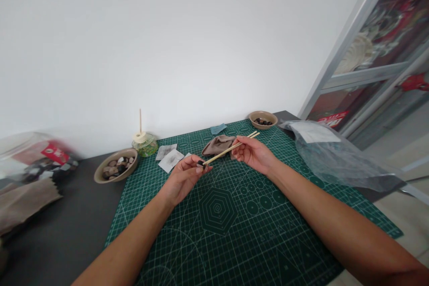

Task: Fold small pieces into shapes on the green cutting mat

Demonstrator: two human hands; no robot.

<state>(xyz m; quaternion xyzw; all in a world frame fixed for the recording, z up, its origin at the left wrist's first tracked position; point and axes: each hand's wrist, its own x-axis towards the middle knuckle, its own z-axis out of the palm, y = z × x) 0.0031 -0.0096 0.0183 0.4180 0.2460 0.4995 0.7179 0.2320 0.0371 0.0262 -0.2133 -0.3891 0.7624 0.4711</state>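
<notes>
Left hand [186,178]: fingers closed in a pinch, thumb and fingertips together, with a small black stone [200,164] between them.
Stone: raised above the mat, lying in neither bowl; dark, partly hidden by the fingers.
Right hand [252,154]: fingers closed round a pair of pale chopsticks [223,153], gripped well back from the tips.
Chopstick tips: at the stone; whether they bear on it or lie just beside it cannot be told.
Brown cloth [219,144]: crumpled on the mat, behind the chopsticks.
Mat [254,250]: green, ruled with white lines and figures, spread beneath both hands.
Left bowl [106,181]: beside the mat's left edge, holding mixed dark and light stones.
Right bowl [263,127]: at the far right corner, holding mostly dark stones.
Progress: judged to be under way; both bowls contain stones and one is in hand. The stone is gripped but set down nowhere; how many remain to be handled cannot be counted.
White packets [170,160]: flat, left of the cloth.
Blue packet [218,128]: at the far edge, before the wall.
Bottle [145,147]: green-filled, one stick upright in its neck.
Plastic bag [321,156]: clear, slack, on the right.
</notes>
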